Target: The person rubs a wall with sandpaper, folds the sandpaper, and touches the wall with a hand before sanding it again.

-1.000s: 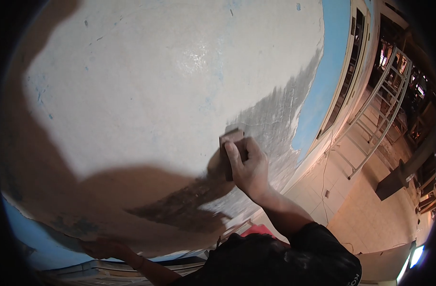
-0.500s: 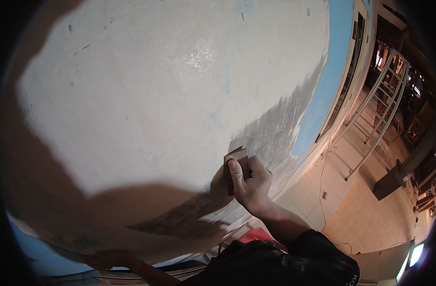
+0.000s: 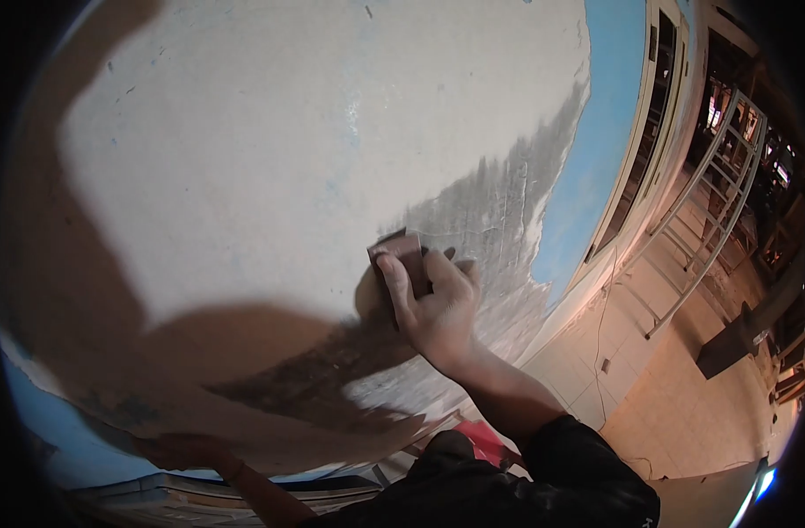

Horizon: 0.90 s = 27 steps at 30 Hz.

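Observation:
My right hand [image 3: 438, 304] grips a folded brown sanding sheet [image 3: 406, 257], thumb on its near face and fingers curled round it, against the wall [image 3: 244, 176]. The wall is white, with a rough grey patch [image 3: 499, 198] beside the sheet and blue paint [image 3: 609, 114] at its right edge. Low on the left, in shadow, my left hand [image 3: 187, 451] lies against the wall's lower part with its fingers stretched out; it holds nothing that I can see.
A metal ladder-like frame [image 3: 719, 194] leans at the right above a tiled floor [image 3: 675, 387]. A thin cable [image 3: 607, 352] runs over the tiles. Near it stands a dark post with a square base [image 3: 724, 352]. Something red [image 3: 482, 442] shows beside my dark sleeve.
My right hand and the brown sheet have moved left and slightly up over the wall. More of the sheet's face shows. The view has shifted a little; my left hand stays at the lower left.

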Each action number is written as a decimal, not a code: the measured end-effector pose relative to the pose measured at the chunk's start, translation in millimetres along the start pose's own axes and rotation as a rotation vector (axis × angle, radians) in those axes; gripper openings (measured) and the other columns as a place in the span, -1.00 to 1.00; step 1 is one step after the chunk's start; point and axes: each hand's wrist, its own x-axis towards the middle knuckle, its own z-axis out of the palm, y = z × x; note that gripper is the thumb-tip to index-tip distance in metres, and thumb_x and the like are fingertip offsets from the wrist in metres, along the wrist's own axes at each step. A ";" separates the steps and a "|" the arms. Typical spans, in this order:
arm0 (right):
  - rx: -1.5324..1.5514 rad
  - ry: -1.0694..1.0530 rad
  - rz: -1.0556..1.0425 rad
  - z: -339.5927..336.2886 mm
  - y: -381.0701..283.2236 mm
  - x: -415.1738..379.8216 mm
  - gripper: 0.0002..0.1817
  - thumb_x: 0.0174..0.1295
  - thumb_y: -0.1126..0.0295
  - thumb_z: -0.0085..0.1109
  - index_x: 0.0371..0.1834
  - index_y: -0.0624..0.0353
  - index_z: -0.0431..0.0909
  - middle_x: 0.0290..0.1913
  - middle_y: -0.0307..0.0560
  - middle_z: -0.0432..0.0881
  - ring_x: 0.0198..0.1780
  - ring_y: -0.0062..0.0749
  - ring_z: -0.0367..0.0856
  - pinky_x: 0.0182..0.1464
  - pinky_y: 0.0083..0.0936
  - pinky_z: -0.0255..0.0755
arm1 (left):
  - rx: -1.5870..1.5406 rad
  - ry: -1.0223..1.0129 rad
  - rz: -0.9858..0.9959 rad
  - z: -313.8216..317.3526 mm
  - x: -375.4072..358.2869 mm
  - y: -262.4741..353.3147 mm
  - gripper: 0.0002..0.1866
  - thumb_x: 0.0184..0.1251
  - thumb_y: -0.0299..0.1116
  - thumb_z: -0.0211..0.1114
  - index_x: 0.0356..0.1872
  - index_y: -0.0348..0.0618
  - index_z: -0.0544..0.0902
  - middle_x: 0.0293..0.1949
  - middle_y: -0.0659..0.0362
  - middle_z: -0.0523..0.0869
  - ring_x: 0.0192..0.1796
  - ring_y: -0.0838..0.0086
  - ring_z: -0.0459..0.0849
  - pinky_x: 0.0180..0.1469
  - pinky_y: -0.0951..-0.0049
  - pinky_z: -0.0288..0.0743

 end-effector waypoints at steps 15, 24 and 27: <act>0.043 0.069 0.092 1.7 -10.5 6.5 -0.59 0.05 0.16 0.30 -0.78 0.09 0.36 -0.79 -0.07 0.36 -0.74 -0.17 0.22 -0.42 -0.40 0.16 | -0.049 0.024 0.016 0.2 -2.4 2.2 -0.36 0.43 0.06 -0.41 0.16 -0.31 0.34 0.08 -0.11 0.46 0.08 -0.02 0.45 0.09 0.07 0.33; 0.137 0.066 0.139 -2.9 -24.0 15.0 -0.55 0.04 0.20 0.32 -0.82 0.09 0.30 -0.79 -0.12 0.31 -0.74 -0.24 0.14 -0.47 -0.39 0.09 | -0.045 0.018 0.035 -1.5 -8.4 -5.5 -0.40 0.44 0.02 -0.35 0.18 -0.30 0.32 0.14 -0.10 0.40 0.13 0.01 0.41 0.16 0.06 0.29; 0.074 0.027 0.144 0.6 -11.5 -0.8 -0.56 0.05 0.20 0.31 -0.82 0.09 0.33 -0.81 -0.12 0.30 -0.74 -0.25 0.14 -0.47 -0.39 0.11 | -0.064 0.017 0.069 4.1 -7.5 -15.6 -0.40 0.44 0.03 -0.34 0.17 -0.31 0.31 0.13 -0.11 0.40 0.14 0.02 0.40 0.17 0.08 0.29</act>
